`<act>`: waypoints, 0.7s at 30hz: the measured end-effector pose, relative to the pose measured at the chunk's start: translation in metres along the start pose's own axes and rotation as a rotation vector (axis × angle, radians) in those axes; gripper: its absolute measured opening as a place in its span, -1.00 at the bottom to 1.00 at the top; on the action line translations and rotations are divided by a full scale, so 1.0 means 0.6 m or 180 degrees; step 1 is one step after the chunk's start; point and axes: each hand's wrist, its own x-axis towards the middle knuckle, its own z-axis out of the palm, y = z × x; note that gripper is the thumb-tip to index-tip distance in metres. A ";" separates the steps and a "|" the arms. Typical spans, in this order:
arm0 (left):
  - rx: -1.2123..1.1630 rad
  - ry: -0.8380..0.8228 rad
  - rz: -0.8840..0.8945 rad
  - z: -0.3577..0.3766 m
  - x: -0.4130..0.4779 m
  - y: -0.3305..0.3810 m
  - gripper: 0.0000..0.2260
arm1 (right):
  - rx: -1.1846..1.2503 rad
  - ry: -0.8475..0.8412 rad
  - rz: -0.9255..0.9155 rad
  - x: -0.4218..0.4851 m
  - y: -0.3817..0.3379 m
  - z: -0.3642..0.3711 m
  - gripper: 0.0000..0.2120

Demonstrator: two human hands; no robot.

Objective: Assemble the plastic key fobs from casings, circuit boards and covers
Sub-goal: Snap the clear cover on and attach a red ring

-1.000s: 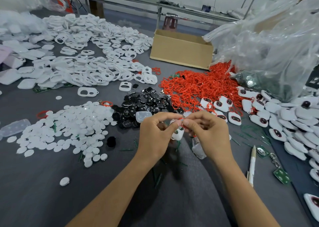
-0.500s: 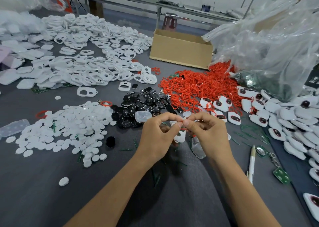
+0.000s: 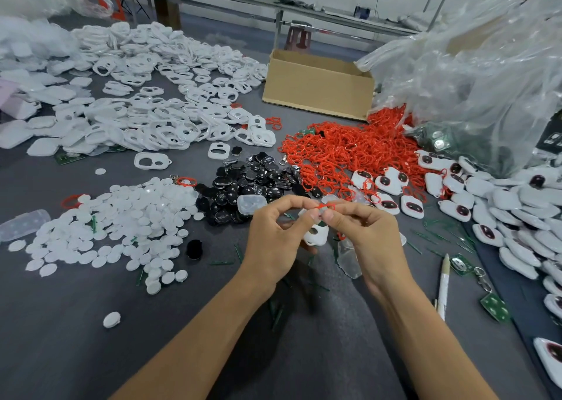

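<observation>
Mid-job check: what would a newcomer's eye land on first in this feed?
The bright red loop pile right of centre, before the cardboard box, stands out most on the grey table. Next comes the heap of white casings across the upper left. At centre, the left hand and right hand pinch one red loop, a white fob just below.

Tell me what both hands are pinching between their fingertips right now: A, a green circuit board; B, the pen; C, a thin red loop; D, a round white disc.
C: the left hand and the right hand both pinch a thin red loop at their fingertips, with a white casing just below it between the hands.
</observation>
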 end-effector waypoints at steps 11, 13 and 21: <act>-0.0104 -0.0034 -0.0141 0.000 -0.001 0.005 -0.97 | -0.0238 0.0223 -0.0428 0.001 0.002 0.002 -0.90; -0.0117 -0.0063 -0.0140 0.001 -0.002 0.006 -0.96 | -0.0238 0.0245 -0.0477 0.000 0.002 0.002 -0.91; 0.0012 -0.0165 -0.0167 0.001 -0.003 0.008 -0.94 | -0.0361 0.0252 -0.0704 -0.002 0.000 0.006 -0.83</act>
